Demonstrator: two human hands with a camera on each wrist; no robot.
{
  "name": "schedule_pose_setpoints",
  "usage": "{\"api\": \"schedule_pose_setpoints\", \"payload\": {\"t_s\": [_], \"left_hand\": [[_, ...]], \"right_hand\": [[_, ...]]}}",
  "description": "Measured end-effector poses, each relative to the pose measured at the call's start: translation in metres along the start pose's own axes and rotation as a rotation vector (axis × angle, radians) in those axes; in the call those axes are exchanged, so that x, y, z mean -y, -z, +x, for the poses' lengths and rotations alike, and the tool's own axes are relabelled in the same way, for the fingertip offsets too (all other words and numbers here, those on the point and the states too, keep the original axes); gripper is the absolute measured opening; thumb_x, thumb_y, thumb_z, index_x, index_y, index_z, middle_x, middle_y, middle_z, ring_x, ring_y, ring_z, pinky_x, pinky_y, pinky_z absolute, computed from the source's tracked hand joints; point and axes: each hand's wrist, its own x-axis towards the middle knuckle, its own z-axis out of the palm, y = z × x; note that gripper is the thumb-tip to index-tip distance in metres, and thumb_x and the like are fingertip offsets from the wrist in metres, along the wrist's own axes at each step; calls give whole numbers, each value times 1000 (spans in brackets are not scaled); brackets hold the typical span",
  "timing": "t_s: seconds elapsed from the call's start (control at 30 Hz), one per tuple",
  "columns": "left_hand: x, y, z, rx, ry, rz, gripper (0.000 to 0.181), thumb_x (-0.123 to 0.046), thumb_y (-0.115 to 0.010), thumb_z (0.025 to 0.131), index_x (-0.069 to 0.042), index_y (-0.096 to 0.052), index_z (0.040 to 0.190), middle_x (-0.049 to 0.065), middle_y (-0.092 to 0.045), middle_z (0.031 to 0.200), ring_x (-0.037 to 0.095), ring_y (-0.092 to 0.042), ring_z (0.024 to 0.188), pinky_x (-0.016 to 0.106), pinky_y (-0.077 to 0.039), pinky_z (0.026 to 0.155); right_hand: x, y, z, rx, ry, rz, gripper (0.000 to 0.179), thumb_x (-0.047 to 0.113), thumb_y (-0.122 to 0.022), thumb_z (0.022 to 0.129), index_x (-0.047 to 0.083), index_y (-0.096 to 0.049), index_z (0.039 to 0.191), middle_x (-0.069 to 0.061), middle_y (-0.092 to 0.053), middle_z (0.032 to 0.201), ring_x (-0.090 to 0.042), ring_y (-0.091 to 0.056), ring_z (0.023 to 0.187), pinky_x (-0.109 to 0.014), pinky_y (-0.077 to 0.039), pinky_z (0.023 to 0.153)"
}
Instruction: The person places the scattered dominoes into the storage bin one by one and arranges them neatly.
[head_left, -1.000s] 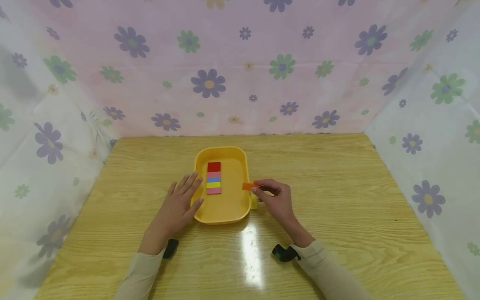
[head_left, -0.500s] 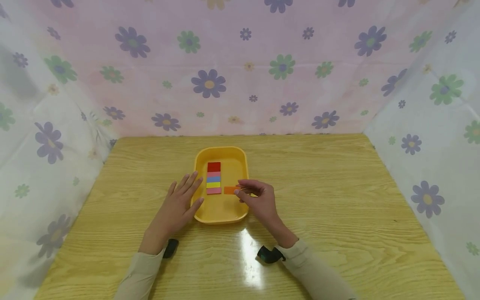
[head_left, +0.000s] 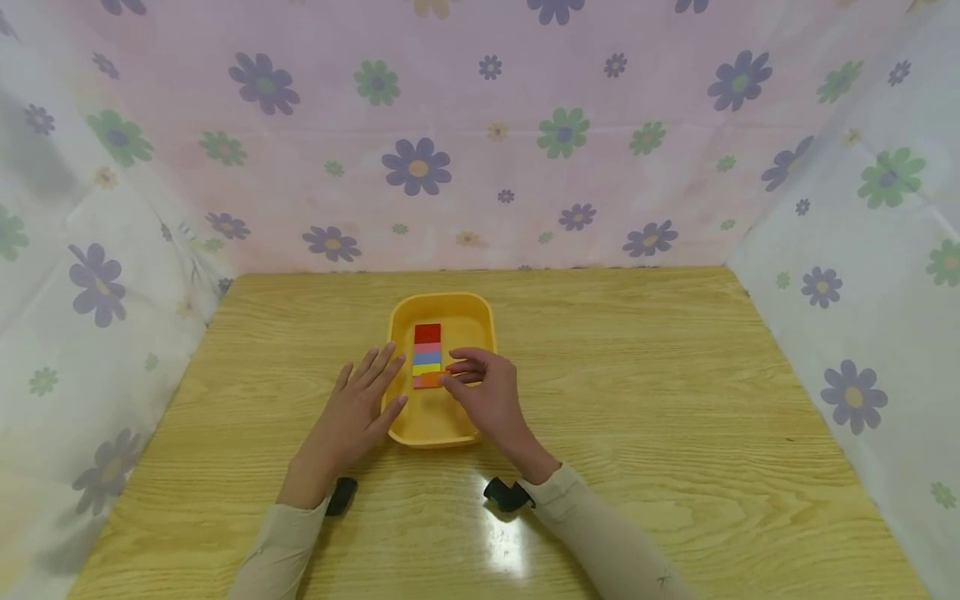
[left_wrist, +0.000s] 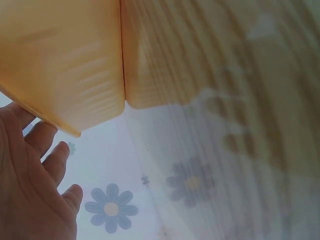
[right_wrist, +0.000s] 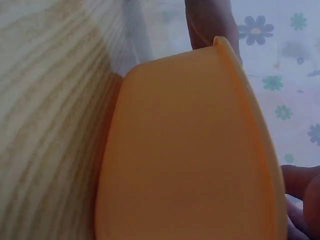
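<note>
A yellow plastic tray [head_left: 463, 327] stands on the table in front of me. Inside it, on the left, flat blocks lie in a column: red [head_left: 427, 333], pink [head_left: 427, 348], blue [head_left: 427, 358], yellow [head_left: 426, 368] and another pink [head_left: 417, 382]. My right hand [head_left: 491, 400] pinches an orange block [head_left: 432, 378] by its right end; it overlaps the nearest pink block in the head view. With fingers spread and straight, my left hand [head_left: 352, 421] rests on the tray's left rim. The right wrist view mostly shows the tray's outer wall [right_wrist: 180, 150], hiding the pinch.
The wood-grain table [head_left: 660, 400] extends to both sides of the tray. Flower-print cloth [head_left: 480, 108] walls off the back and both sides. Black wrist cameras sit below the left [head_left: 342, 497] and right [head_left: 507, 495] wrists.
From the tray's right rim, my right hand has moved left with the orange block, bringing it over the near end of the column. The left hand and tray have stayed put.
</note>
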Motion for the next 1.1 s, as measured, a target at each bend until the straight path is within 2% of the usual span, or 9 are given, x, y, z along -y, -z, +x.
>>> {"api": "schedule_pose_setpoints", "payload": {"t_s": [0.1, 0.23, 0.43, 0.7, 1.1], "left_hand": [[-1, 0, 0, -5, -3, -2, 64, -42, -51, 106, -12, -34, 160, 8, -20, 170, 36, -17, 156, 66, -10, 121], [-1, 0, 1, -15, -9, 0, 64, -40, -52, 105, -11, -36, 159, 9, -22, 169, 38, -19, 156, 67, -11, 121], [-1, -1, 1, -13, -9, -5, 63, -39, -53, 105, -10, -36, 159, 9, -23, 169, 37, -18, 156, 66, -10, 121], [-2, 0, 1, -13, -10, -11, 63, -40, -52, 105, -11, -36, 159, 9, -22, 169, 36, -18, 156, 66, -10, 121], [-1, 0, 0, -10, -6, -31, 64, -37, -54, 105, -11, -35, 159, 9, -22, 169, 36, -18, 156, 65, -9, 122]], "right_hand": [[3, -6, 5, 69, -74, -132, 37, 4, -78, 89, -5, -68, 123, -19, -75, 103, -26, -75, 86, -33, -62, 74], [5, -13, 12, 155, -163, -293, 44, 3, -78, 87, -8, -64, 126, -14, -76, 96, -22, -73, 80, -29, -61, 70], [3, -18, 17, 194, -257, -439, 47, 4, -80, 84, -7, -63, 127, -6, -71, 80, -14, -62, 66, -24, -53, 61], [-2, -21, 22, 191, -315, -501, 53, 8, -83, 82, -8, -61, 127, -7, -71, 79, -14, -62, 67, -26, -52, 62], [-5, -25, 32, 206, -331, -571, 43, 12, -83, 81, -5, -65, 116, -8, -69, 80, -16, -60, 69, -28, -54, 69]]}}
